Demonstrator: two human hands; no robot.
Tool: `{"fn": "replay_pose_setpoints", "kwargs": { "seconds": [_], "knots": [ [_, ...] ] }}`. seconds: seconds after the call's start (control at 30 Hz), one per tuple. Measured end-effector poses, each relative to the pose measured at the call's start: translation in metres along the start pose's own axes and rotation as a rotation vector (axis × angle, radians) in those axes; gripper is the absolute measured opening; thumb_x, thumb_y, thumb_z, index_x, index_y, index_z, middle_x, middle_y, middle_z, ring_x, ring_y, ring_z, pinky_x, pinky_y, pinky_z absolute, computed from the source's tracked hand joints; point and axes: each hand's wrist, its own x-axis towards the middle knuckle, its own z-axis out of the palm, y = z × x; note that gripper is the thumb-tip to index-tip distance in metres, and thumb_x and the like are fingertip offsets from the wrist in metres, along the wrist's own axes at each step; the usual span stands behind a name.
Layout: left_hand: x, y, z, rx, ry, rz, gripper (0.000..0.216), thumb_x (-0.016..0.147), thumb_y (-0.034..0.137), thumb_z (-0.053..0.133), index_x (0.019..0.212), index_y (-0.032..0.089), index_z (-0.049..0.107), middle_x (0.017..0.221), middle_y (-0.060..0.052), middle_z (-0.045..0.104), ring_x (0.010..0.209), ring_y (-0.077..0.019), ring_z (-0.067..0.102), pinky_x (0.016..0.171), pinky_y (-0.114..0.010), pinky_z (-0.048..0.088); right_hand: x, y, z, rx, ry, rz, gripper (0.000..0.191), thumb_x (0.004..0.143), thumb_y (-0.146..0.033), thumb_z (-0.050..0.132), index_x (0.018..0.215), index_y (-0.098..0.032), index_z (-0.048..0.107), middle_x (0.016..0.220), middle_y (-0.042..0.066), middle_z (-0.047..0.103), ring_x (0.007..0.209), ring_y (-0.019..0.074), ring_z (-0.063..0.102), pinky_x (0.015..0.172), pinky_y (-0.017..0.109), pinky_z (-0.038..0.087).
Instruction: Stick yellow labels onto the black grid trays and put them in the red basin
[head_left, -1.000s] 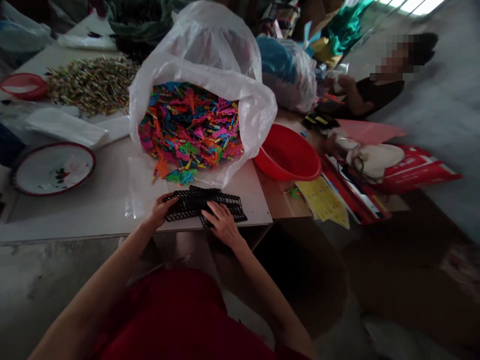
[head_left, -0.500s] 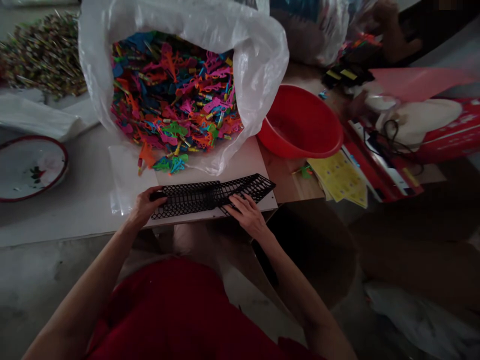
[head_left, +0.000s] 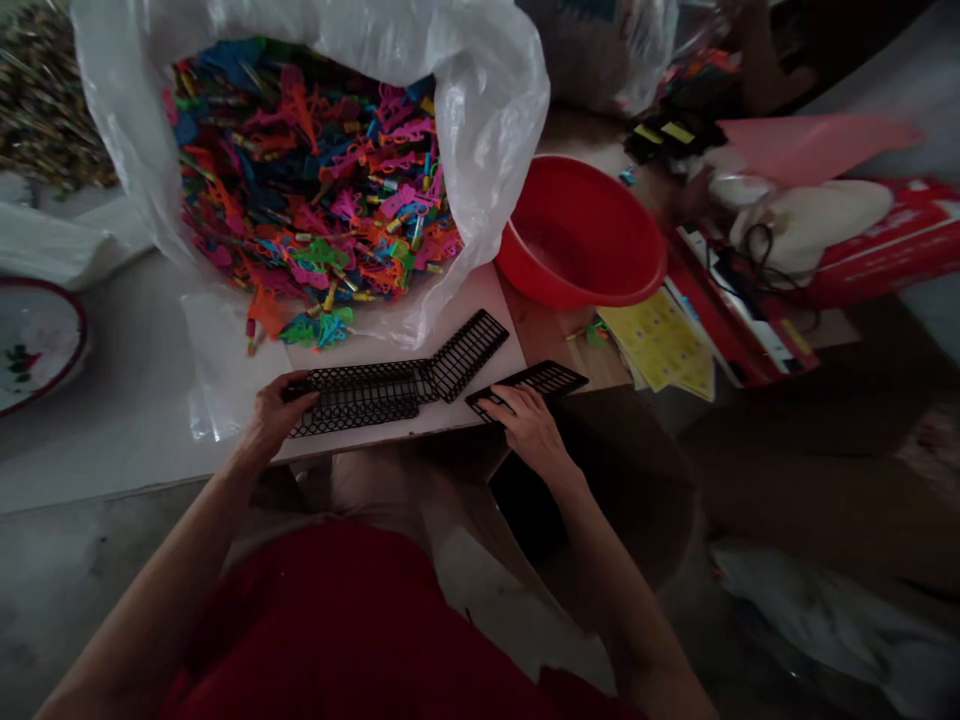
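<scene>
Several black plastic grid trays lie at the near edge of a white table [head_left: 112, 420]. My left hand [head_left: 274, 420] grips the left end of a stack of grid trays [head_left: 360, 395]. One more grid tray [head_left: 469, 352] lies angled at the stack's right end. My right hand [head_left: 529, 425] rests with its fingers on a separate grid tray [head_left: 536, 382] that sits apart to the right, over the table's corner. Behind them a big clear plastic bag [head_left: 480, 120] is full of small colourful plastic pieces [head_left: 315, 200].
A red basin [head_left: 581, 235] stands right of the bag, yellow sheets [head_left: 664, 345] and red packaging [head_left: 877, 250] beyond it. A red-rimmed white plate [head_left: 30, 340] sits far left. A pile of small sticks [head_left: 41, 110] is at the back left. Another person's arm [head_left: 765, 70] shows top right.
The folded stack of grid trays has been spread out. My right hand has slid one tray away to the right. The view has tilted down and closer.
</scene>
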Motion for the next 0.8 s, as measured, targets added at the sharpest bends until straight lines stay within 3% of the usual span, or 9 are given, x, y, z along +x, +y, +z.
{"fn": "replay_pose_setpoints", "kwargs": {
  "seconds": [0.1,0.2,0.4,0.53,0.63,0.8],
  "knots": [
    [-0.003,0.001,-0.003,-0.168,-0.06,-0.013,0.059,0.056,0.035,0.077,0.11,0.016,0.064,0.093,-0.004,0.069,0.086,-0.0189,0.063,0.087,-0.036,0.049,-0.004,-0.009,-0.023,-0.012,-0.025,0.032,0.04,0.086,-0.006,0.043,0.12,-0.017,0.061,0.112,0.009,0.064,0.101,0.023,0.056,0.096,0.039,0.043],
    [-0.009,0.004,-0.006,-0.378,-0.116,-0.073,0.061,0.053,0.027,0.078,0.11,0.014,0.062,0.091,-0.004,0.07,0.082,-0.0173,0.065,0.083,-0.034,0.051,0.004,-0.02,-0.046,0.013,0.049,0.051,0.041,0.089,-0.007,0.041,0.127,-0.015,0.053,0.11,0.009,0.064,0.098,0.0225,0.057,0.091,0.037,0.044],
    [-0.016,0.007,-0.006,-0.451,-0.063,-0.151,0.059,0.052,0.024,0.077,0.107,0.011,0.059,0.08,-0.004,0.07,0.07,-0.0156,0.065,0.075,-0.035,0.053,0.068,-0.062,-0.062,0.006,0.173,-0.13,0.04,0.092,-0.002,0.038,0.126,-0.017,0.052,0.108,0.007,0.064,0.098,0.0206,0.056,0.088,0.034,0.042],
    [-0.018,0.012,-0.011,-0.441,-0.059,-0.131,0.061,0.055,0.026,0.078,0.111,0.011,0.057,0.079,-0.004,0.071,0.068,-0.0159,0.066,0.075,-0.036,0.055,0.116,-0.11,-0.036,0.033,0.176,-0.281,0.033,0.094,-0.008,0.041,0.123,-0.015,0.055,0.107,0.009,0.064,0.095,0.0212,0.055,0.081,0.034,0.043],
    [-0.019,0.017,-0.015,-0.413,-0.046,-0.081,0.063,0.058,0.029,0.077,0.114,0.011,0.055,0.076,-0.004,0.071,0.067,-0.0163,0.067,0.072,-0.036,0.056,0.131,-0.134,-0.003,0.077,0.109,-0.323,0.036,0.092,-0.008,0.043,0.126,-0.015,0.055,0.112,0.01,0.062,0.097,0.0215,0.054,0.085,0.036,0.043],
    [-0.018,0.026,-0.028,-0.398,-0.023,-0.053,0.065,0.06,0.03,0.075,0.118,0.01,0.053,0.074,-0.003,0.07,0.066,-0.0165,0.068,0.071,-0.035,0.057,0.12,-0.133,0.041,0.215,0.094,-0.21,0.048,0.087,-0.027,0.061,0.133,-0.018,0.049,0.131,0.012,0.053,0.118,0.0258,0.046,0.104,0.044,0.032]
  ]
}}
